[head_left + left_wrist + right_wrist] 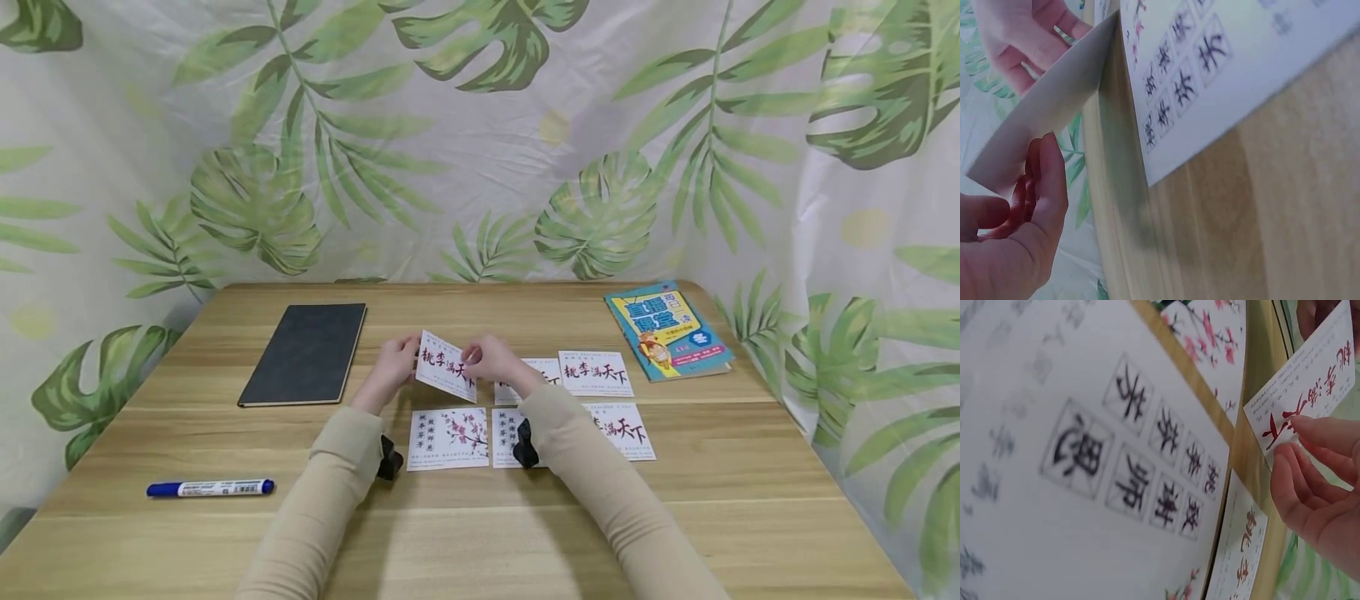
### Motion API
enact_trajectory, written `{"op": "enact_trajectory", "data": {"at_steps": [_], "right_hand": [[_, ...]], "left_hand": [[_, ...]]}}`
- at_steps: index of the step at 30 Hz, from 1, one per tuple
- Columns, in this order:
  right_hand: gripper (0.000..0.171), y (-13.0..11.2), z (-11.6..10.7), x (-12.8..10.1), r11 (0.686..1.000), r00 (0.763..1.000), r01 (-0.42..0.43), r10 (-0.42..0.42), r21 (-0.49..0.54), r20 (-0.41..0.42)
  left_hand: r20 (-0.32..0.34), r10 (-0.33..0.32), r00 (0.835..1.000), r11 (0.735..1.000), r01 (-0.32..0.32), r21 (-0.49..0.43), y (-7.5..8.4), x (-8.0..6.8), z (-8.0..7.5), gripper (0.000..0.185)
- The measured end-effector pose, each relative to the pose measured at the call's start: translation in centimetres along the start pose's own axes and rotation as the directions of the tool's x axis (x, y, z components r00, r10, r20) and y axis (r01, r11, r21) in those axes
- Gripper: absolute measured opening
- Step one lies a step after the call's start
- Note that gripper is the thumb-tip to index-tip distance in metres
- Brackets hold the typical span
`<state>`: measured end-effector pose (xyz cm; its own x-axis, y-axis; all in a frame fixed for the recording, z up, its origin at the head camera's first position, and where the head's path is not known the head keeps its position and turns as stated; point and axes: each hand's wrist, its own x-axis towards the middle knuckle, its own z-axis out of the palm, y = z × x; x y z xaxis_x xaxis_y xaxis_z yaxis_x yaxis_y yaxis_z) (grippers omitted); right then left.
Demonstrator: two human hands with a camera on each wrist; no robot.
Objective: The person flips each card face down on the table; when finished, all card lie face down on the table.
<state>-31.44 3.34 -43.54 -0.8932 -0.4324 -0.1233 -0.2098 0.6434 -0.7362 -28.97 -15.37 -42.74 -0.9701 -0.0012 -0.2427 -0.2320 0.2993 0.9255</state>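
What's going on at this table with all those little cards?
A person holds one printed card up off the wooden table, the left hand and right hand each pinching a side. More cards lie flat in rows beneath. A black notebook, a blue marker and a colourful book lie around them.

Five printed cards [447,437], one black notebook [306,353], one colourful book [667,331], one blue marker [211,488].
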Motion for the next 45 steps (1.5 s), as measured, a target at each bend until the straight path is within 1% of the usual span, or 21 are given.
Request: {"op": "enact_trajectory", "data": {"at_steps": [2,4,6,7,9,13,17,18,20,22,25,27,30,31,34,38,40,43,45], "right_hand": [[0.021,-0.1,0.2,0.1,0.995,1.0,-0.017,0.016,0.094,0.014],[0.022,-0.2,0.3,0.2,0.981,0.999,-0.042,0.038,0.189,0.028],[0.025,-0.4,0.4,0.2,0.951,0.996,-0.079,0.064,0.3,0.06],[0.028,-0.5,0.3,0.2,0.93,0.994,-0.102,0.077,0.353,0.082],[0.034,-0.7,0.2,0.1,0.896,0.989,-0.125,0.082,0.426,0.119],[0.044,-1.1,-0.1,-0.2,0.831,0.982,-0.146,0.058,0.538,0.178],[0.05,-1.3,-0.3,-0.3,0.765,0.979,-0.158,0.036,0.624,0.203],[0.051,-1.3,-0.4,-0.3,0.753,0.978,-0.161,0.035,0.637,0.206],[0.054,-1.3,-0.5,-0.3,0.744,0.978,-0.162,0.032,0.649,0.206],[0.055,-1.2,-0.6,-0.3,0.749,0.978,-0.16,0.034,0.643,0.204],[0.054,-1.2,-0.7,-0.4,0.768,0.981,-0.148,0.037,0.623,0.188],[0.049,-1.2,-0.9,-0.5,0.77,0.984,-0.14,0.039,0.622,0.172],[0.039,-1.2,-1.1,-0.7,0.757,0.988,-0.133,0.053,0.64,0.143],[0.036,-1.1,-1.2,-0.7,0.76,0.99,-0.133,0.066,0.636,0.127],[0.03,-0.8,-1.4,-0.8,0.785,0.991,-0.136,0.11,0.604,0.079],[0.026,-0.2,-1.2,-0.8,0.833,0.987,-0.144,0.156,0.534,0.023],[0.027,0.0,-1.0,-0.7,0.851,0.986,-0.143,0.165,0.506,0.0],[0.033,0.3,-0.7,-0.6,0.87,0.985,-0.138,0.169,0.473,-0.022],[0.038,0.6,-0.5,-0.5,0.895,0.986,-0.124,0.159,0.428,-0.046]], "left_hand": [[0.012,0.01,1.0,1.0,-0.009,-0.009,0.2,-0.2,0.1,0.044],[0.032,0.026,0.999,0.999,-0.026,-0.019,0.2,-0.2,0.2,0.043],[0.051,0.039,0.998,0.998,-0.037,-0.042,0.3,-0.2,0.3,0.043],[0.058,0.043,0.997,0.998,-0.04,-0.054,0.3,-0.2,0.4,0.043],[0.07,0.056,0.996,0.997,-0.052,-0.06,0.2,-0.2,0.5,0.042],[0.095,0.057,0.994,0.996,-0.05,-0.07,0.2,-0.1,0.7,0.041],[0.115,0.046,0.992,0.996,-0.037,-0.077,0.3,-0.1,1.0,0.041],[0.119,0.046,0.992,0.997,-0.037,-0.073,0.4,-0.2,1.0,0.041],[0.118,0.039,0.992,0.998,-0.032,-0.061,0.4,-0.2,1.1,0.041],[0.115,0.037,0.993,0.999,-0.032,-0.043,0.4,-0.2,1.2,0.041],[0.118,0.059,0.991,0.998,-0.06,0.002,0.3,-0.2,1.2,0.041],[0.119,0.07,0.991,0.997,-0.074,0.035,0.2,-0.2,1.1,0.041],[0.113,0.084,0.99,0.992,-0.094,0.089,0.0,-0.3,1.0,0.04],[0.108,0.086,0.99,0.989,-0.098,0.107,-0.1,-0.3,1.0,0.039],[0.094,0.106,0.99,0.98,-0.12,0.159,-0.4,-0.2,0.8,0.039],[0.087,0.128,0.988,0.966,-0.144,0.216,-0.8,-0.1,0.6,0.041],[0.081,0.125,0.989,0.959,-0.141,0.246,-1.0,0.0,0.5,0.044],[0.054,0.126,0.991,0.94,-0.136,0.312,-1.1,0.0,0.5,0.048],[0.037,0.122,0.992,0.929,-0.127,0.348,-1.2,0.0,0.5,0.05]]}}
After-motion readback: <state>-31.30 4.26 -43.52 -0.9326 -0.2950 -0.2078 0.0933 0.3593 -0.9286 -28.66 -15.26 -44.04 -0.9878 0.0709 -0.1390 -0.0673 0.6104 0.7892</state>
